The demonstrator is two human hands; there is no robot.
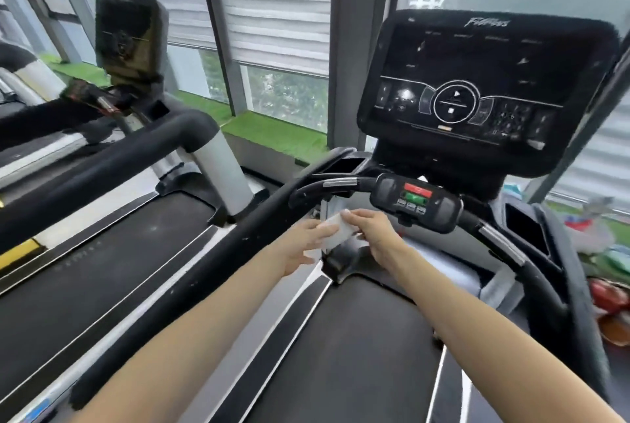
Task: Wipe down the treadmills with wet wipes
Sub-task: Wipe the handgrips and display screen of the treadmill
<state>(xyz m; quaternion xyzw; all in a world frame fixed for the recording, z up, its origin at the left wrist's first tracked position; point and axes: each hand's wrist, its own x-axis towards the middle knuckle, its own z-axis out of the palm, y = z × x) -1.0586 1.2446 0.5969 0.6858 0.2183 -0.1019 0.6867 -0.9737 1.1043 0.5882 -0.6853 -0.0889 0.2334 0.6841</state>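
I stand on a black treadmill belt (358, 337). Its dark console screen (477, 88) rises ahead, and a control pad (417, 201) with red and green buttons sits on the curved front handlebar (337, 184). Below that bar, both hands hold a white wet wipe (335, 230) between them. My left hand (308, 245) grips the wipe's left side from below. My right hand (373, 228) pinches its upper right edge with fingertips. Part of the wipe is hidden behind the fingers.
A second treadmill (112, 252) with a thick black side rail (112, 163) stands close on the left. Windows with blinds and a green turf ledge (272, 136) lie ahead. Colourful clutter (606, 286) sits on the floor at the right.
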